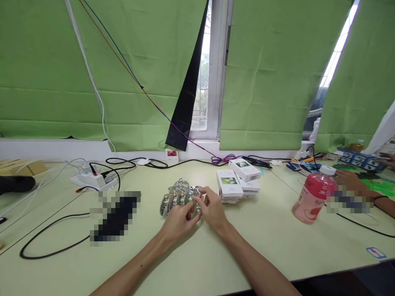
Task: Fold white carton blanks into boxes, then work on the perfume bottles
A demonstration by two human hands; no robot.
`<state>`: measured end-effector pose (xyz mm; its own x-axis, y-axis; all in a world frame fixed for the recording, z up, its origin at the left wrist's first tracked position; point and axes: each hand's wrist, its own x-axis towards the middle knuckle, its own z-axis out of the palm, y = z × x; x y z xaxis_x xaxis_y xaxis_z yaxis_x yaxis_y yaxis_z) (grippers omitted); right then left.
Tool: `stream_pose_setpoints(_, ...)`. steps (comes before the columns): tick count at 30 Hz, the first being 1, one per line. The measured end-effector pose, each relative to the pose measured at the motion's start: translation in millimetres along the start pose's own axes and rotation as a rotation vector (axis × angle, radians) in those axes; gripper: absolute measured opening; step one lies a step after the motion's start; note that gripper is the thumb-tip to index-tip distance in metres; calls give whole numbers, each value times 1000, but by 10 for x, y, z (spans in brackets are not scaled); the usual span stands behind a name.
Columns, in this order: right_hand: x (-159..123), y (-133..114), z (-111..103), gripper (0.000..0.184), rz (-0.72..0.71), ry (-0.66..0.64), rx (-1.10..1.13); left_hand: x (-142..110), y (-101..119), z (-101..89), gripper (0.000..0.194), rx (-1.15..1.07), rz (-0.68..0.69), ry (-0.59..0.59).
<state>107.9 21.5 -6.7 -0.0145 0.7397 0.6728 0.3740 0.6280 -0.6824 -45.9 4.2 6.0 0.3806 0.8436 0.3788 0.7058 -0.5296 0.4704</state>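
On the table in front of me, several shiny silver round metal pieces (174,199) stand close together in a row. They have small gold or silver knobs on top and look like pocket watches. More of them lie bunched behind the row. My left hand (179,220) has its fingers curled and closed at the right end of the row, on the lower part of the last piece. From the right, my right hand (212,207) pinches the top of that same piece between thumb and fingers. The fingers hide most of this piece.
White boxes (230,185) are stacked right of my hands. A pink-labelled bottle (308,201) stands farther right, near another person's arm (358,185). At left are a blurred dark object (117,218), a power strip (95,179) and loose cables. Green blinds (265,82) hang behind.
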Motion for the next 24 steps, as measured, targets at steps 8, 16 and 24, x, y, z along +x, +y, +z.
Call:
stream_pose_setpoints(8, 2, -48, -24, 18, 3, -8, 4, -2, 16, -10, 28, -4, -9, -1)
stream_pose_setpoints(16, -13, -42, -29, 31, -17, -20, -34, -4, 37, -6, 23, -15, -13, 7)
stream_pose_setpoints(24, -14, -54, -30, 33, -42, -15, -31, -3, 32, -7, 23, -2, -21, -4)
